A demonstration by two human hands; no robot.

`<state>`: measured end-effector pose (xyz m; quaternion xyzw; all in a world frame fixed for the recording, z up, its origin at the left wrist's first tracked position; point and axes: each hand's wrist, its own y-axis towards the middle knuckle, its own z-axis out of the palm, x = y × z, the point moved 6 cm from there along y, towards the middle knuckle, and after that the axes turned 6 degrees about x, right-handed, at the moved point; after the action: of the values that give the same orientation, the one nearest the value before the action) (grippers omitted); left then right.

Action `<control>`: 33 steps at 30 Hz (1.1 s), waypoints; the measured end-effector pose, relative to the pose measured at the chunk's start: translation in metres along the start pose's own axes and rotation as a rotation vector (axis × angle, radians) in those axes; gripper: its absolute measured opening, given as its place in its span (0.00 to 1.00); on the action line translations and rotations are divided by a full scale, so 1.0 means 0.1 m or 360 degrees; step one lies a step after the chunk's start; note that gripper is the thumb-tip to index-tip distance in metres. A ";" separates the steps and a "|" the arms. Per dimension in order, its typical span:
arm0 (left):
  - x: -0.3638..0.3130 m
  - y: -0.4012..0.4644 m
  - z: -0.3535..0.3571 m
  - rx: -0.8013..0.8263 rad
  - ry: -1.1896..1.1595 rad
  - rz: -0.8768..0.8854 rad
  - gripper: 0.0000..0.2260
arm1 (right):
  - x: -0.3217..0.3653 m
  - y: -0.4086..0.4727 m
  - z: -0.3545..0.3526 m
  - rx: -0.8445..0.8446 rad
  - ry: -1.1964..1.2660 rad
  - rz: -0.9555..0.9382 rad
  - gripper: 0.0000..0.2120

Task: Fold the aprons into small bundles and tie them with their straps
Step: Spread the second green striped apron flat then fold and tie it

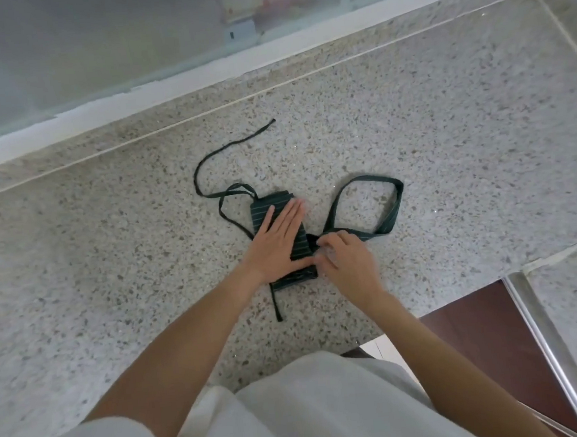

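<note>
A dark green striped apron point(261, 211) lies folded into a narrow bundle on the speckled stone counter point(109, 270). My left hand point(275, 239) presses flat on the bundle with straight fingers. At the bundle's right edge my right hand point(344, 258) has curled fingers and pinches the base of the wide neck strap. The neck loop point(396, 197) spreads out to the right. A thin waist strap point(200, 163) curls away to the upper left, and another thin strap end point(277, 307) trails toward me.
A white ledge and frosted glass panel point(122, 40) run along the far side of the counter. At the lower right the counter ends at a dark brown surface point(485, 340) with a metal rail point(546, 345). My white clothing fills the bottom of the view.
</note>
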<state>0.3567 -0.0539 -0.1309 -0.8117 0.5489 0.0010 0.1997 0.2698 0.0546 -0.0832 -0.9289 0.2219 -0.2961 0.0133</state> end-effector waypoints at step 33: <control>0.01 -0.68 -0.44 -0.0640 -0.0769 -0.0858 0.34 | 0.29 0.34 -0.08 -0.0063 -0.0227 -0.0492 0.33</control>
<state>0.4084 -0.0469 -0.0689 -0.9256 0.2430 0.2464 0.1533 0.2730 0.0124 -0.0664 -0.9707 0.0808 -0.2234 -0.0350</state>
